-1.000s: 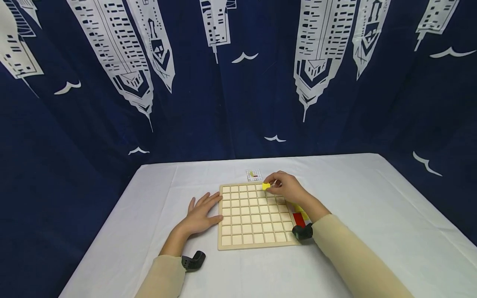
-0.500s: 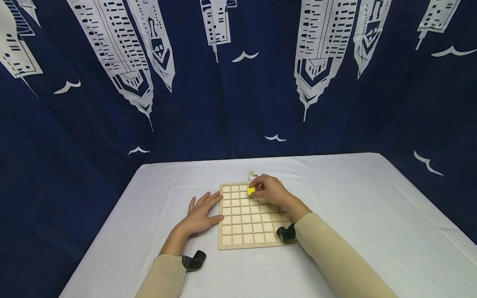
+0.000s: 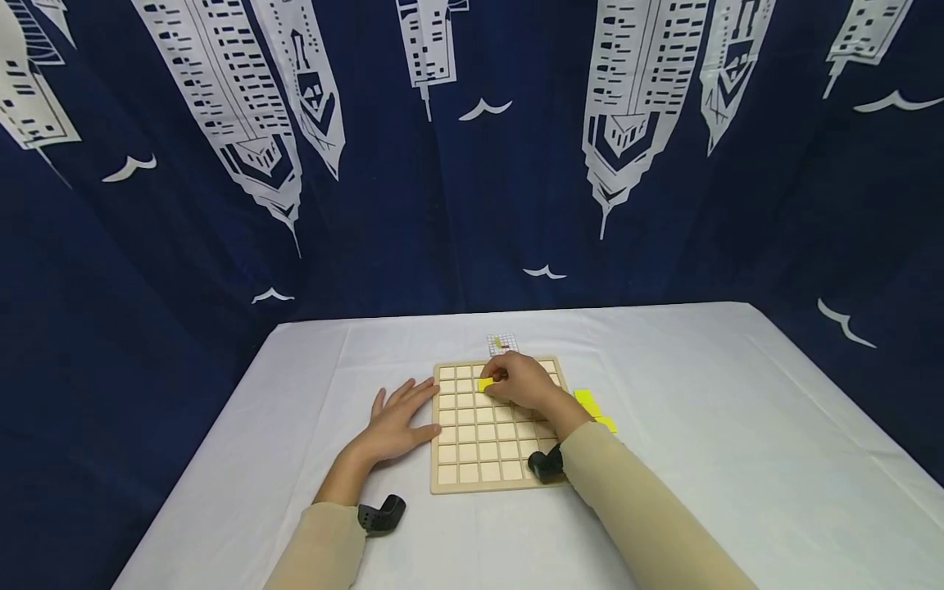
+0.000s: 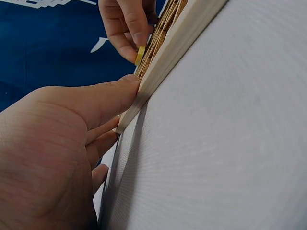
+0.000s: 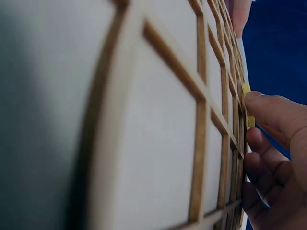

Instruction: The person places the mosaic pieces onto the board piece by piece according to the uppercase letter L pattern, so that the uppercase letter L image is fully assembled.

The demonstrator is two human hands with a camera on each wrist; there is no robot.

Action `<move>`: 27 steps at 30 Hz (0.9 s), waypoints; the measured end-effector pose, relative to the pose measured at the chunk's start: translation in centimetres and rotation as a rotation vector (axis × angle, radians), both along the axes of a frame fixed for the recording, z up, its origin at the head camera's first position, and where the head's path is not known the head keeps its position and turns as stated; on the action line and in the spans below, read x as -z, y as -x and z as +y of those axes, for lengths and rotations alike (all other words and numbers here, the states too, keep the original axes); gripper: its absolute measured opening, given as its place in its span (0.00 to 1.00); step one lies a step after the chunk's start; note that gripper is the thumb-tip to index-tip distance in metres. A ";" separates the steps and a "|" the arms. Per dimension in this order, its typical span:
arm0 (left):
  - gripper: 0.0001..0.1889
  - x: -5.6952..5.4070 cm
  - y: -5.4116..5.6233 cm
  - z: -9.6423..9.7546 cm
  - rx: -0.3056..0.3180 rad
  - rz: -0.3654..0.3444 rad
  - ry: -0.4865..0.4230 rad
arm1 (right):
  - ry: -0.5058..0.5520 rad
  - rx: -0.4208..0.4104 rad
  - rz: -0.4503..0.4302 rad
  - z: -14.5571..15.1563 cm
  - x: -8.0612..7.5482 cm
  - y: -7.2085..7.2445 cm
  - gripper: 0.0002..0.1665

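Here, a right hand (image 3: pixel 520 380) pinches one small, flat yellow piece (image 3: pixel 483 385) at one square, pale wooden grid board (image 3: pixel 472 451); a spread left hand (image 3: pixel 394 431) touches its edge. Two yellow tiles (image 3: pixel 587 401) and one printed card (image 3: pixel 501 342) lie nearby. The pinched piece has shifted left since half a second earlier.

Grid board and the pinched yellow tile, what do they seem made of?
The grid board seems matte, unpainted wood: pale tan rim, browner sides on the dividers. The yellow tile could be painted wood or plastic; its smooth-looking, even color leaves it open.
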State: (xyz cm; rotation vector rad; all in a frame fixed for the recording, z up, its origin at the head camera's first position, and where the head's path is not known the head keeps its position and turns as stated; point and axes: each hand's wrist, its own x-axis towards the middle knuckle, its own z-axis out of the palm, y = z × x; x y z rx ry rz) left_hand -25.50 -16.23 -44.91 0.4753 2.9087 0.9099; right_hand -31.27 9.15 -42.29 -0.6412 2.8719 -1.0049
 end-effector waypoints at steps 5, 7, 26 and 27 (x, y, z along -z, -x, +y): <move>0.35 0.0 -0.1 -0.1 -0.004 0.000 0.002 | -0.024 0.031 0.007 -0.6 0.2 0.1 0.10; 0.35 0.0 -0.1 -0.1 -0.003 0.001 0.003 | -0.025 0.039 0.011 -0.8 0.2 0.1 0.10; 0.35 0.2 0.2 -0.1 0.003 0.006 0.019 | 0.035 0.054 -0.026 -0.9 -0.2 -0.5 0.07; 0.35 0.2 0.2 -0.1 0.003 0.006 0.020 | 0.042 0.048 -0.031 -0.8 -0.2 -0.6 0.07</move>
